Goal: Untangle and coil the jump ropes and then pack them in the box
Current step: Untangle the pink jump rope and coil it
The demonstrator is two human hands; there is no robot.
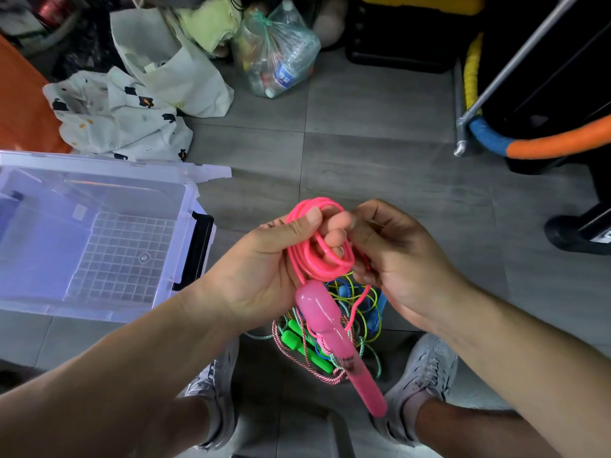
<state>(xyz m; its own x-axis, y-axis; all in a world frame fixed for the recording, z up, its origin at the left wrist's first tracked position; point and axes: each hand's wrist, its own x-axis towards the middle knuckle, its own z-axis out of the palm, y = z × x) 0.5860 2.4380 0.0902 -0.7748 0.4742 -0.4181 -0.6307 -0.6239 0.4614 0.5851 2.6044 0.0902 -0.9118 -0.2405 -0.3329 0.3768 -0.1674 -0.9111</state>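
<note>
coiling pink rope (317, 256), apparently mid-wrap
left hand (264, 259) grips coil; right hand (400, 259) pinches strand; next, likely: into box (99, 170)

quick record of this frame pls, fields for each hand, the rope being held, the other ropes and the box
left hand: grips the coiled pink jump rope, thumb over the loops
right hand: pinches a strand of the same rope beside the coil
pink handle: hangs below the left hand
other ropes: tangled pile between the shoes
box: clear, open, on the left, no rope seen inside
</note>
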